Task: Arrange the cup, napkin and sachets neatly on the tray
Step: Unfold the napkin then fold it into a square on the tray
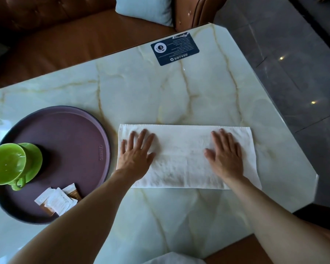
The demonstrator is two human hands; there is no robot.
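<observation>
A white napkin (183,159) lies folded into a long rectangle on the marble table, just right of the tray. My left hand (136,151) presses flat on its left part, fingers spread. My right hand (226,151) presses flat on its right part, fingers spread too. A round purple tray (74,141) sits at the left. On the tray's left side stands a green cup (7,163) on a green saucer (34,159). Several white and brown sachets (57,200) lie in a loose pile near the tray's front rim.
A dark blue printed card (174,48) lies at the table's far edge. A brown leather sofa (46,39) with a pale cushion (145,8) stands behind the table. Grey floor (297,63) lies to the right beyond the table's cut corner.
</observation>
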